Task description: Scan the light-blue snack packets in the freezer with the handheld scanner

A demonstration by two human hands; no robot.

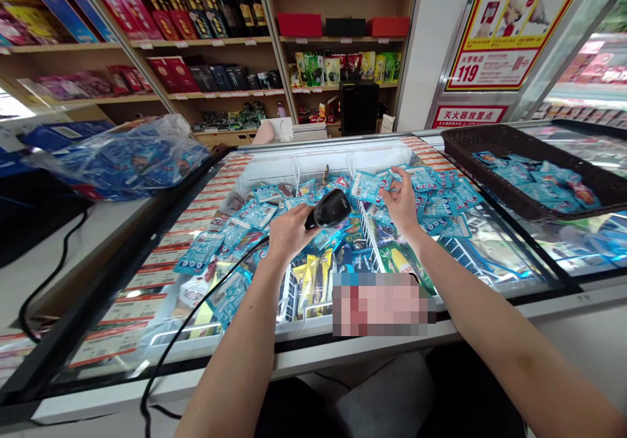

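My left hand [289, 232] is wrapped round the handle of a black barcode scanner [332, 208], its head tilted toward the right. A black cable runs from it down past my left forearm. With thumb and fingers my right hand [401, 200] pinches a small light-blue snack packet [366, 187] in front of the scanner. Many similar blue packets [445, 203] are spread over the glass top of a chest freezer on both sides of my hands. Through the glass, yellow wrapped goods [313, 278] show in white wire baskets.
At the right, a dark brown woven tray [490, 187] holds more blue packets. A clear plastic bag of blue packets [142, 157] lies at the left. Shelves of boxes and bottles [206, 17] stand behind the freezer. The freezer's front edge [313, 346] runs before me.
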